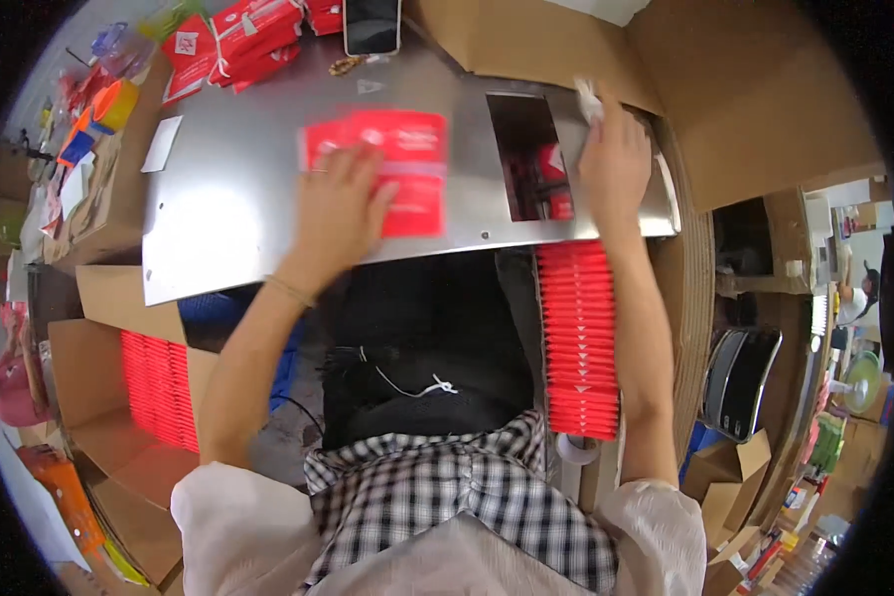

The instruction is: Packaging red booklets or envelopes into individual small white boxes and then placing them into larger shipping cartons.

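Note:
My left hand (343, 204) lies on top of a small stack of red printed packets (414, 149) on a metal worktop, thumb apart from the fingers. The stack is slightly blurred, and two packets show side by side. At the right end of the worktop, my right hand (616, 164) has its fingers closed at a white tuft of string (588, 100); the fingertips are partly blurred. Between the hands, a rectangular opening (521, 129) in the worktop shows red packets inside. Below my right forearm stands a long row of red packets (574, 338) packed upright.
Red packet bundles tied with white string (243, 45) lie at the far left, beside a phone (372, 28). A cardboard box (119, 377) at lower left holds more red packets. Tall cardboard flaps (755, 109) rise on the right. A white slip (162, 144) lies on the worktop (219, 219).

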A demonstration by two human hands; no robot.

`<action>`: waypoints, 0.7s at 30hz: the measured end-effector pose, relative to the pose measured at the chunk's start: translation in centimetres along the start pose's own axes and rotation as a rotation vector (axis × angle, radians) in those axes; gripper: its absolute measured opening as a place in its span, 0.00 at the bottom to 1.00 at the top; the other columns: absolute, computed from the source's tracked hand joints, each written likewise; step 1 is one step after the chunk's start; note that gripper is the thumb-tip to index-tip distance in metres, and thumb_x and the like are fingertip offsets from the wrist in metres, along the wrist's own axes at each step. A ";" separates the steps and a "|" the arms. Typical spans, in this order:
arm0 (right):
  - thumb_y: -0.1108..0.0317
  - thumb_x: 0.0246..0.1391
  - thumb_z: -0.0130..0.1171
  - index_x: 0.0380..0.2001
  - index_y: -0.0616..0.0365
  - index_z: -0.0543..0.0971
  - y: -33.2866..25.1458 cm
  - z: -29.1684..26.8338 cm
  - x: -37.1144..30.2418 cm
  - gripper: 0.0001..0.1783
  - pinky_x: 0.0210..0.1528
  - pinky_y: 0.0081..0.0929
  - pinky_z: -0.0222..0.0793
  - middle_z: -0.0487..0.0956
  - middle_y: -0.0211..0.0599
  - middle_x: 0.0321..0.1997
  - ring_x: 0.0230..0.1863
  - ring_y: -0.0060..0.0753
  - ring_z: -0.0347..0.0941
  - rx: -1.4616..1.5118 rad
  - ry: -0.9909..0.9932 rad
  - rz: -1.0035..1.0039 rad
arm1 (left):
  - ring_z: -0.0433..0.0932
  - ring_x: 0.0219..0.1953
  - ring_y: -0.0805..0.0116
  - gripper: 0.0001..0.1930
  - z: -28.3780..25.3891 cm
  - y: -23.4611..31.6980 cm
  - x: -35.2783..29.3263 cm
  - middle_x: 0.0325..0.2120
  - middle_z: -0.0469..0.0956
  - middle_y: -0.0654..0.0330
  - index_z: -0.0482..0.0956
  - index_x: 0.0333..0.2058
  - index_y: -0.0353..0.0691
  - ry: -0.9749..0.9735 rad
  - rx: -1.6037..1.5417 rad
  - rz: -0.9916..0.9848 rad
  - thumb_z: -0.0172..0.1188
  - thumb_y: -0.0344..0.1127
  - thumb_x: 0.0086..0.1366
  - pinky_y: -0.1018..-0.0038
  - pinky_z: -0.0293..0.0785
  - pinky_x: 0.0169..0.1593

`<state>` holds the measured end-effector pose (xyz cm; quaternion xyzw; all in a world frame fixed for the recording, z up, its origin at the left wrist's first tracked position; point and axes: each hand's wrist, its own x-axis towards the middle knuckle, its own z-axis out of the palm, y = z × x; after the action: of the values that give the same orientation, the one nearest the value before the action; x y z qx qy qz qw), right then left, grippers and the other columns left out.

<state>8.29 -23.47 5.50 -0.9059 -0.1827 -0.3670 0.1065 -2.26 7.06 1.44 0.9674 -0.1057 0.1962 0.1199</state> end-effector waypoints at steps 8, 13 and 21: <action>0.81 0.42 0.58 0.50 0.44 0.83 -9.9 1.9 -5.9 0.29 0.56 0.44 0.65 0.79 0.39 0.51 0.55 0.44 0.74 0.580 -0.377 -0.333 | 0.82 0.33 0.56 0.09 0.9 -0.4 3.1 0.34 0.79 0.57 0.81 0.39 0.42 -0.102 -0.048 0.228 0.57 0.32 0.60 0.60 0.77 0.35; 0.74 0.49 0.57 0.53 0.44 0.79 -10.5 4.3 -5.7 0.26 0.66 0.61 0.51 0.79 0.37 0.49 0.57 0.40 0.74 0.333 -0.445 -0.175 | 0.77 0.36 0.52 0.08 1.7 0.5 1.5 0.33 0.76 0.56 0.78 0.38 0.38 0.129 -0.199 0.502 0.61 0.30 0.58 0.59 0.73 0.42; 0.82 0.46 0.57 0.39 0.57 0.81 -12.9 -2.6 -11.6 0.15 0.53 0.39 0.62 0.80 0.37 0.42 0.49 0.42 0.75 0.624 -0.131 0.039 | 0.72 0.51 0.57 0.17 1.4 0.4 0.8 0.46 0.74 0.57 0.78 0.49 0.42 0.099 -0.029 0.211 0.62 0.38 0.62 0.57 0.67 0.50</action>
<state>-6.31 -15.51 -0.10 -0.8545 -0.2756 -0.2323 0.3741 -1.15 6.19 0.58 0.9383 -0.2037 0.2537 0.1174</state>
